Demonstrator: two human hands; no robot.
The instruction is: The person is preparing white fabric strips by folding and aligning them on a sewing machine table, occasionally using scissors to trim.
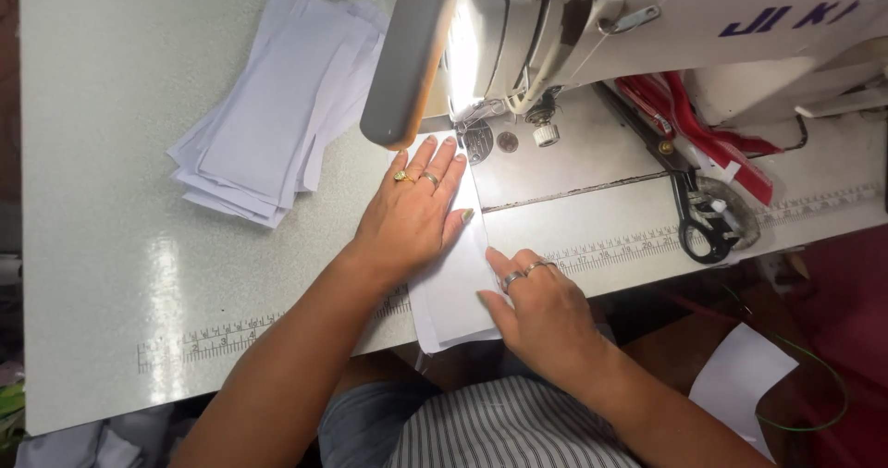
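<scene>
Sewing table: hands flat on white fabric

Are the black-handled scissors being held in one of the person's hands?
No, the black-handled scissors lie on the pale sewing table right of the needle, while both the left hand and right hand press flat on the white fabric strip.

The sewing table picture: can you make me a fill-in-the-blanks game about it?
1. The left hand lies flat on a strip of white ____.
2. The right hand wears a ____ on one finger.
3. The stack of white pieces lies to the ____ of the sewing machine.
4. The black-handled scissors lie on the ____ of the table.

Missing words: fabric; ring; left; right
</scene>
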